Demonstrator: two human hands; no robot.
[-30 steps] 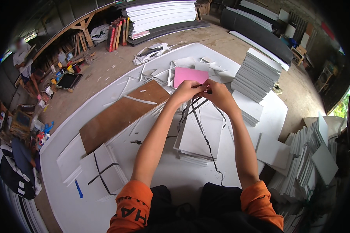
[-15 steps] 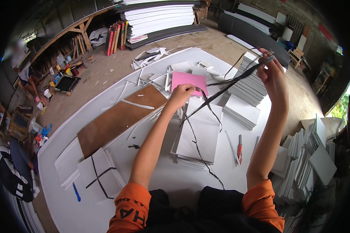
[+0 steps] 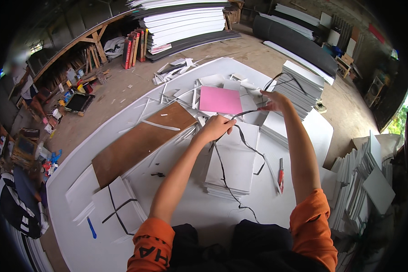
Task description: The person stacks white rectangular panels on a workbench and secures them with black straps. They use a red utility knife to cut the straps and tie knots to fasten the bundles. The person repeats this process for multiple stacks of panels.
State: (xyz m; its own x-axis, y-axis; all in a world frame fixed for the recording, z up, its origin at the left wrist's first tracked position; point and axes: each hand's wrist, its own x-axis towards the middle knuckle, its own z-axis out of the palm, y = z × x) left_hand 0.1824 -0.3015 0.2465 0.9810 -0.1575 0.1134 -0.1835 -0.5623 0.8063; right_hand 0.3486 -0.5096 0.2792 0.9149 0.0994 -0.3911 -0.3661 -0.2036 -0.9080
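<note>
As left hand (image 3: 217, 128) grips strap (image 3: 248, 112), right hand (image 3: 277, 102) nearby, white stack (image 3: 233, 163) below

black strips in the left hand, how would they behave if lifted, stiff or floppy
The black strips are probably floppy, since they bend and kink below the left hand. They look light, being so narrow. Trailing over the white stack, they may tangle.

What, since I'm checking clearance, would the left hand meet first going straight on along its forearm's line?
Probably the pink sheet, though the left hand may pass above it; depth is unclear.
</note>
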